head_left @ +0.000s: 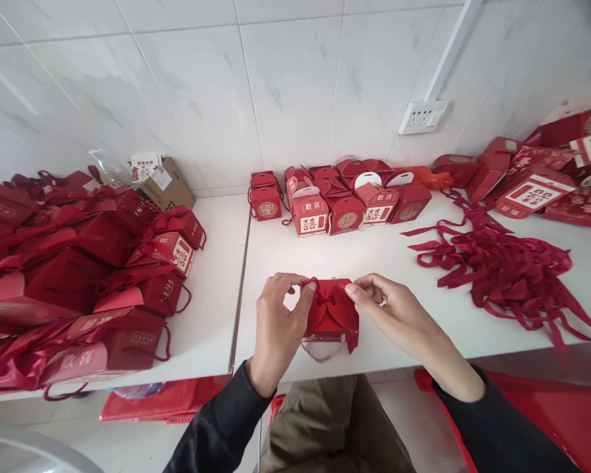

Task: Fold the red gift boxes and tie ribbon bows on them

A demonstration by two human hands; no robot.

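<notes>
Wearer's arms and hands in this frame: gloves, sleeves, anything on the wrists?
No gloves: left hand and right hand are bare. Long black sleeves on both arms, left sleeve and right sleeve, plain, no markings. No watch or wristband visible.

Worktop (423, 341) — gift box (331, 314) at front centre; box row (339, 203) behind; ribbons (502, 276) right; box heap (79, 276) left.
</notes>
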